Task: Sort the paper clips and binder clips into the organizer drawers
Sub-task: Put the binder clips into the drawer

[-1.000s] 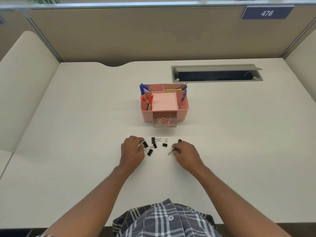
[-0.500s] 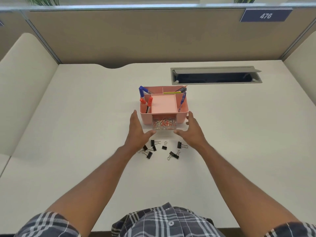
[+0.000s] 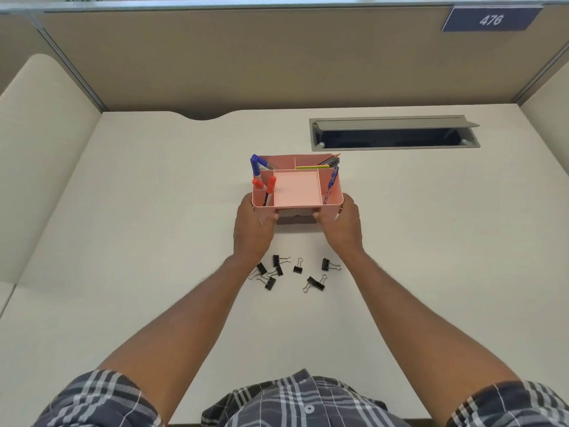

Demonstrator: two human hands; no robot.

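Pink organizer (image 3: 297, 188) on a cream-white counter (image 3: 154, 211), black binder clips (image 3: 295, 274) with silver wire handles.

Blue-capped marker (image 3: 255, 165), two red-orange-capped pens (image 3: 265, 186), a blue pen (image 3: 332, 180) and a yellow-green pencil (image 3: 311, 167) stand in it. The partition (image 3: 246, 57) is tan; its sign (image 3: 491, 19) is navy with pale digits. The cable tray (image 3: 394, 134) is grey, the shirt (image 3: 295, 402) a grey-and-white plaid.

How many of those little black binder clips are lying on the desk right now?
7, between the forearms: three bunched at left, one above them, one central, one right, one nearest. The left wrist may hide more.
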